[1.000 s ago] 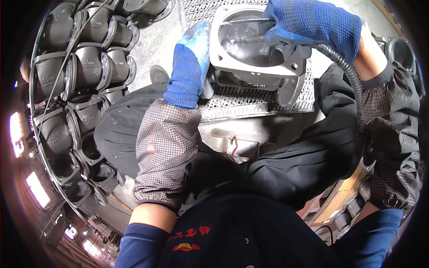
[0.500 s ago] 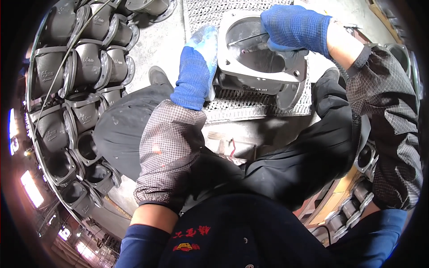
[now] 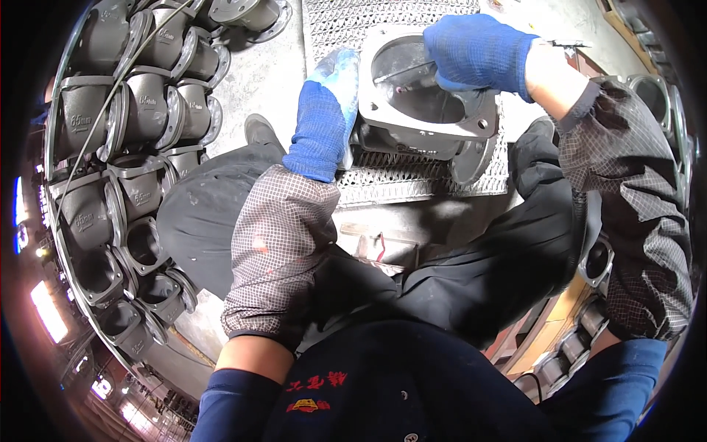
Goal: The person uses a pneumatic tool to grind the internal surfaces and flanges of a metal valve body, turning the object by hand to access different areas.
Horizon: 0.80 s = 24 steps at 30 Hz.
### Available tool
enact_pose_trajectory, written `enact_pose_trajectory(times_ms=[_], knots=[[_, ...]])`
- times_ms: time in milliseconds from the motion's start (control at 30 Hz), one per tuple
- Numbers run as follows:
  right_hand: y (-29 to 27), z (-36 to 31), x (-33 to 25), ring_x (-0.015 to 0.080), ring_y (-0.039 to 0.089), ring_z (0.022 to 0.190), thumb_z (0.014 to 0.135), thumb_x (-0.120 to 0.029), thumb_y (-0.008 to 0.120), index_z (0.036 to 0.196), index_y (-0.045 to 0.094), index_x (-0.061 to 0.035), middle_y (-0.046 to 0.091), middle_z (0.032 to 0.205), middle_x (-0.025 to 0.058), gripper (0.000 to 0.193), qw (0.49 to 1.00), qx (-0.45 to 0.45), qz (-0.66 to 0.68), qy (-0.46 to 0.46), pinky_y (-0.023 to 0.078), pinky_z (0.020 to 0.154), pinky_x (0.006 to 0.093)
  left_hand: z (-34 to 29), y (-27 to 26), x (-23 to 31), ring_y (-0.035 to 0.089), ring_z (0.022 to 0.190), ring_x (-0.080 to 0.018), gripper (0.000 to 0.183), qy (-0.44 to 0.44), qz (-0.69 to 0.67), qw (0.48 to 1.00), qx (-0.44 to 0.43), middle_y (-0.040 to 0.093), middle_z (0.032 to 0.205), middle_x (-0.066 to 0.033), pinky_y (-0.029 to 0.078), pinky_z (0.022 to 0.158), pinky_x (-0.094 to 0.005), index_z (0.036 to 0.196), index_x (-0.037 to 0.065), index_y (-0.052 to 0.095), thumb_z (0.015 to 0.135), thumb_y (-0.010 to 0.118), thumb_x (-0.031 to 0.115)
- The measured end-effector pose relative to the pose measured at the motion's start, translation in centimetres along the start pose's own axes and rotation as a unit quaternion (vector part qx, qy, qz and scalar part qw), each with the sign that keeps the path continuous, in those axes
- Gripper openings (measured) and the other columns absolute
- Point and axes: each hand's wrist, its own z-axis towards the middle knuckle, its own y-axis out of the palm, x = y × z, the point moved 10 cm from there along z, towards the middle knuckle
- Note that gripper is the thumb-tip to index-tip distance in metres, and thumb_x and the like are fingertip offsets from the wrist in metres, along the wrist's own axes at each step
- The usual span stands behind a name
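A grey cast-metal valve body (image 3: 409, 138) with a square-cornered top flange and a wide round opening lies on a textured mat. My left hand (image 3: 333, 99), in a blue glove worn pale at the fingers, is closed against the flange's left side. At the far right edge of the opening, my right hand (image 3: 475, 53), also in a blue glove, is closed round a thin metal rod (image 3: 405, 72). The rod slants leftward across the opening; its held end is hidden in the glove. A round side flange (image 3: 475, 156) shows at the body's lower right.
Rows of similar grey castings (image 3: 146, 107) stand stacked at the left, one flanged piece (image 3: 250, 15) beside them at the back. The patterned mat (image 3: 398, 180) lies between my feet. A flat metal-coloured piece (image 3: 377, 249) sits on the floor nearer me. More castings (image 3: 595, 259) stand at the right.
My right hand has shifted slightly left and down, still with the rod. The valve body sits slightly lower and further left in view. My left hand keeps its place on the flange.
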Motion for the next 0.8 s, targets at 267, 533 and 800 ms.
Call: enact_pose_trajectory(times_ms=[267,533,800], knots=[[0.0,-0.6,2.6,0.0286,0.067,0.064,0.076,-0.009,0.058,0.080,0.069,0.0009,0.065,0.072,0.0210,0.015,1.000,0.004,-0.013,0.015,0.055,0.056,0.0370,-0.2,1.0,-0.1,0.061,0.092,-0.0259,0.033,-0.155,-0.058,0.985,-0.051,0.061,0.103,-0.0190,0.049,0.078,-0.0310,0.112,-0.005,0.055,0.095,0.040,0.019],[-1.0,-1.3,2.6,0.0257,0.066,0.063,0.072,-0.012,0.060,0.083,0.070,-0.0052,0.065,0.068,0.0140,0.016,1.000,0.007,-0.014,0.022,0.054,0.065,0.0356,-0.2,0.6,0.4,0.061,0.088,-0.0227,0.034,-0.151,-0.099,0.983,-0.045,0.062,0.100,-0.0168,0.048,0.076,-0.0307,0.109,-0.004,0.057,0.096,0.039,0.022],[-0.1,-0.7,3.5,0.0255,0.066,0.065,0.074,-0.014,0.060,0.085,0.070,-0.0057,0.066,0.072,0.0135,0.017,0.999,0.023,-0.019,0.025,0.054,0.066,0.0355,0.4,-0.2,1.2,0.056,0.050,-0.0130,0.037,-0.035,-0.091,0.995,-0.007,0.060,0.071,-0.0098,0.045,0.037,-0.0238,0.107,-0.001,0.056,0.095,0.041,0.030]])
